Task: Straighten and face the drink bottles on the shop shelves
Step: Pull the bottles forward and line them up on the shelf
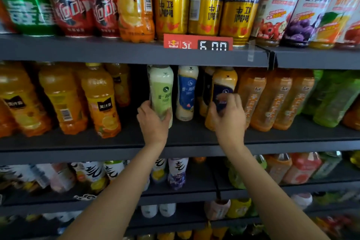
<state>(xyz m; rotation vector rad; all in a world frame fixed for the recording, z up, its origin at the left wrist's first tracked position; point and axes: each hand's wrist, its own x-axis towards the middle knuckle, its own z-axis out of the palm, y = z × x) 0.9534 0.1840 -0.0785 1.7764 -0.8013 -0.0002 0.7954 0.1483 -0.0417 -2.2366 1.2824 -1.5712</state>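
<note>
Left hand (pixel 153 121): bare, no glove, ring or watch to be seen.
Right hand (pixel 229 118): bare, no glove or ring to be seen; its fingertips are blurred.
Left forearm (pixel 120 189): uncovered from wrist to the bottom edge of the view; no sleeve, cuff or strap.
Right forearm (pixel 266 189): uncovered along the whole visible length; no sleeve, band or bracelet at the wrist.
Clothing: none comes into view; only hands and forearms show.
</note>
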